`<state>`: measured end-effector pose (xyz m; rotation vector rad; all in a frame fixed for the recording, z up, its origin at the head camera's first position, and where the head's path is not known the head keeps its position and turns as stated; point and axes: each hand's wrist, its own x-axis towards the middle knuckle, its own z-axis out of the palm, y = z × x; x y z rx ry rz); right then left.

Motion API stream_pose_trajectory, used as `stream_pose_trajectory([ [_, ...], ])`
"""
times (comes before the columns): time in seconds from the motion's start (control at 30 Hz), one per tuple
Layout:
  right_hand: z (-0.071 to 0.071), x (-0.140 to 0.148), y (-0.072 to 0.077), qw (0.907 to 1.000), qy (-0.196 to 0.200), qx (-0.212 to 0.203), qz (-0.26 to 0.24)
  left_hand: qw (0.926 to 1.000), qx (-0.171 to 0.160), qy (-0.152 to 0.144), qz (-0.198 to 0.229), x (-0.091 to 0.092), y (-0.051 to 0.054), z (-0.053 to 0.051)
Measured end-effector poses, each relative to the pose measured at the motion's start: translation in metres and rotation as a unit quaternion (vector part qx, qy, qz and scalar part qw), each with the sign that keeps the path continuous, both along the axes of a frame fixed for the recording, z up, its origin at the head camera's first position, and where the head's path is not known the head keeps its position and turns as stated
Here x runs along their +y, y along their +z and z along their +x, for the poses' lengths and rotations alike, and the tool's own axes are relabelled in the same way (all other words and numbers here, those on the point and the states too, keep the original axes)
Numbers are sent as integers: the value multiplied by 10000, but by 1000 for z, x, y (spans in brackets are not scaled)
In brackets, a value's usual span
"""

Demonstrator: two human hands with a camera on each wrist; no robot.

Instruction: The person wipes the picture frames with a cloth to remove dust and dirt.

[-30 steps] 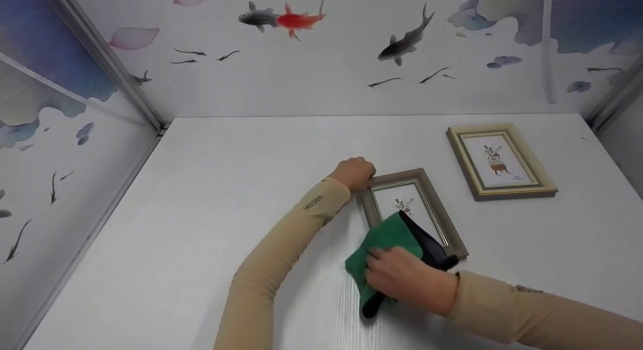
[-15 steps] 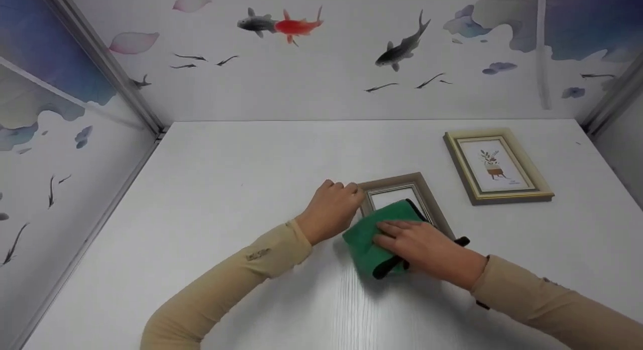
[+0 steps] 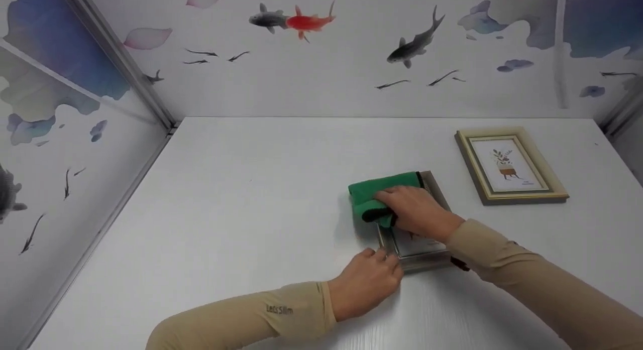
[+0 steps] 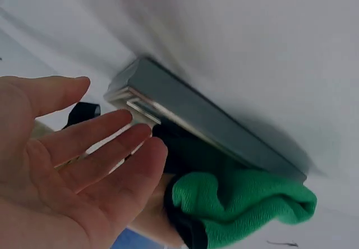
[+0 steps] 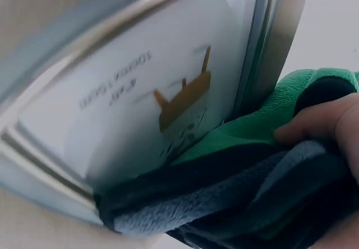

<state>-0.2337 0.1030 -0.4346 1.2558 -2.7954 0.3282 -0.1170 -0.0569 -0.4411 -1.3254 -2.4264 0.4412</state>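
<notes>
At centre-right, our right grip [image 3: 417, 212] clamps cloth [image 3: 365, 192] over the nearer frame's [image 3: 424, 262] top; our unclenched left grip [image 3: 367, 280] flanks its lower-left corner.

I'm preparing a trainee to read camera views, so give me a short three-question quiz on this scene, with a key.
1. Which holds the green cloth?
A) the left hand
B) the right hand
C) both hands

2. Fill in: In the head view, the cream-and-gold frame lies to the ____ of the gray-brown frame.

3. True or false: In the head view, the green cloth covers the whole gray-brown frame.

Key:
1. B
2. right
3. False; its lower edge shows.
</notes>
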Motion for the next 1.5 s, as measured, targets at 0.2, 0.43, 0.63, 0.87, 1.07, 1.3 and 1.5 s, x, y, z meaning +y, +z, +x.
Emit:
stream_pose_trajectory([
  [0.2,12,3,3,9987,33,-491,-102,9993,282,87,-240,16,-16,-5],
  [0.43,10,1,2,9991,80,-418,-87,9989,436,13,-192,23,-20,-7],
  [0.63,-8,-8,-4,9998,-4,32,198,9984,548,-108,63,24,-21,-8],
  [0.87,-24,-21,-4,9978,-115,15,656,9989,432,-86,173,26,-21,-8],
  [1.07,-11,-9,2,9973,100,-330,642,9999,123,29,-28,27,-16,-8],
  [1.3,13,13,16,9933,703,-792,454,9999,47,55,-135,28,-14,-8],
  [1.5,14,10,7,9953,696,-364,566,9998,-35,112,-138,29,-13,-8],
])
